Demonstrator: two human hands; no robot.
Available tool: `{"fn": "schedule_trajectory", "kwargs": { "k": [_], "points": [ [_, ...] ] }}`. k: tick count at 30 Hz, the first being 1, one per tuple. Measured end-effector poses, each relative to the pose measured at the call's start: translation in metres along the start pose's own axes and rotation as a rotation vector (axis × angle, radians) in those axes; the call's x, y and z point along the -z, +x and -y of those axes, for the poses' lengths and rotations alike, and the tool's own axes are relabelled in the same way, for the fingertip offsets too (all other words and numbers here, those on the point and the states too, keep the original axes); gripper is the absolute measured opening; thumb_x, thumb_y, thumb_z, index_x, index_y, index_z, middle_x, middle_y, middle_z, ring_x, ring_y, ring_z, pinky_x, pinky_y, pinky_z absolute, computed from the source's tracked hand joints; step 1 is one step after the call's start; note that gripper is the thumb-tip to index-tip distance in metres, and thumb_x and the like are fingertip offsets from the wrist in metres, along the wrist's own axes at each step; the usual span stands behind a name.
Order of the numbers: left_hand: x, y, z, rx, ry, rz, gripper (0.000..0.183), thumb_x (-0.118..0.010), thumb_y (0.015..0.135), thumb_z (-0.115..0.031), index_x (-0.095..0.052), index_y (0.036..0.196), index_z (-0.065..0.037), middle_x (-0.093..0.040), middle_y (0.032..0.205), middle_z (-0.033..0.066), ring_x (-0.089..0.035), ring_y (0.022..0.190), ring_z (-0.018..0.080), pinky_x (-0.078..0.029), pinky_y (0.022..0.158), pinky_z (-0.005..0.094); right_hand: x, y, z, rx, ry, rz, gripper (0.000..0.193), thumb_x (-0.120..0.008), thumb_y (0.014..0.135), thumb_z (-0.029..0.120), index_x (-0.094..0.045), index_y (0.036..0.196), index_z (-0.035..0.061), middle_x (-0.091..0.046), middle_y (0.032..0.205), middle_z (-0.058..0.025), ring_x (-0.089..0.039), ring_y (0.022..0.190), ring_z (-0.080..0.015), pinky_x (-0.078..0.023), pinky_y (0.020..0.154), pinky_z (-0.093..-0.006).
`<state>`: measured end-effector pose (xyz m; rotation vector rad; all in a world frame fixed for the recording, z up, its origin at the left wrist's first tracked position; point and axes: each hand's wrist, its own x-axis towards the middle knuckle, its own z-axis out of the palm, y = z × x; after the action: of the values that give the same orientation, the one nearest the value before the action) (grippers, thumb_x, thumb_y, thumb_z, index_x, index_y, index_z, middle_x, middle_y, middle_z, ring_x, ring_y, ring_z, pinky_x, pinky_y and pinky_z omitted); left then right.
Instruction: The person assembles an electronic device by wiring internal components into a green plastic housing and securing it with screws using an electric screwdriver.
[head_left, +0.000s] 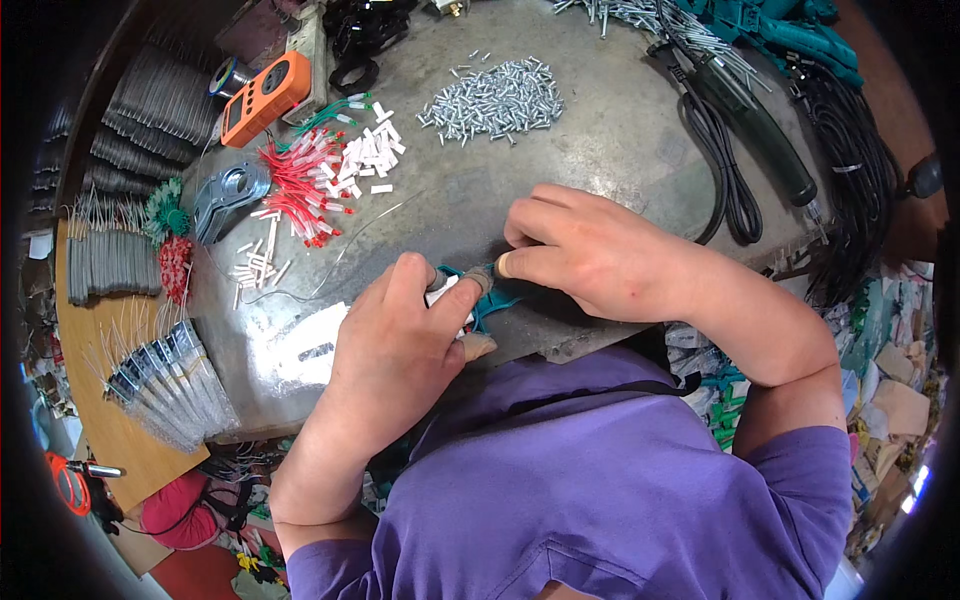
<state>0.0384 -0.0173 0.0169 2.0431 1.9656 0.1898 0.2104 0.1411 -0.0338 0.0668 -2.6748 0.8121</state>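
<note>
My left hand [400,330] is closed around a teal plastic part [492,304] near the front edge of the grey worktop. Something white shows beside the teal part, between the fingers and thumb of that hand. Just to the right, my right hand [605,255] is closed in a pinch, its thumb and forefinger tips close to the left fingertips. Whatever those tips hold is too small or hidden to make out. Coverings wrap some of my fingertips. Most of the teal part is hidden by the hands.
Beyond the hands lies a pile of silver screws [495,98]. Red wires [305,180], white sleeves [370,152] and an orange meter [267,98] sit at left. At right rests a dark corded power screwdriver [755,130], beside coiled black cables [850,165].
</note>
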Motion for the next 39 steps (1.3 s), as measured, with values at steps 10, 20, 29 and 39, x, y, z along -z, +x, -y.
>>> {"fn": "schedule_trajectory", "kwargs": {
  "k": [10,20,29,39],
  "points": [
    [0.003,0.003,-0.002,-0.032,0.056,0.036,0.04,-0.08,0.066,-0.017,-0.064,0.103,-0.011,-0.048,0.094,0.0118,-0.055,0.084,0.0314,-0.046,0.068,0.0421,0.009,-0.014,0.006,-0.1,0.073,-0.214,0.03,-0.064,0.075,0.007,-0.056,0.104,0.0052,-0.055,0.102,-0.013,-0.055,0.095,-0.0325,-0.047,0.08,-0.0387],
    [0.001,0.001,-0.003,0.012,-0.001,0.007,0.043,-0.076,0.065,-0.005,-0.064,0.106,-0.008,-0.047,0.093,0.0126,-0.054,0.083,0.033,-0.044,0.069,0.0414,0.041,-0.067,0.007,-0.467,0.108,0.004,0.02,-0.069,0.079,0.005,-0.057,0.095,0.0028,-0.061,0.087,-0.0133,-0.06,0.084,-0.0351,-0.047,0.072,-0.0424],
    [-0.002,0.0,-0.002,0.004,0.002,-0.009,0.045,-0.08,0.065,-0.011,-0.062,0.106,-0.009,-0.046,0.094,0.0126,-0.054,0.082,0.0329,-0.045,0.068,0.0417,0.067,-0.053,-0.016,-0.398,0.09,0.221,0.012,-0.063,0.08,0.006,-0.061,0.09,-0.0004,-0.064,0.08,-0.0178,-0.062,0.081,-0.0385,-0.047,0.07,-0.0457],
    [0.0,0.0,-0.002,0.016,-0.002,0.003,0.046,-0.08,0.065,-0.012,-0.062,0.107,-0.008,-0.046,0.094,0.0126,-0.054,0.081,0.0328,-0.045,0.067,0.041,0.061,-0.052,-0.019,-0.454,0.311,0.151,0.014,-0.066,0.084,0.013,-0.063,0.089,0.0006,-0.066,0.08,-0.0163,-0.063,0.078,-0.0346,-0.046,0.067,-0.0423]
  ]
}}
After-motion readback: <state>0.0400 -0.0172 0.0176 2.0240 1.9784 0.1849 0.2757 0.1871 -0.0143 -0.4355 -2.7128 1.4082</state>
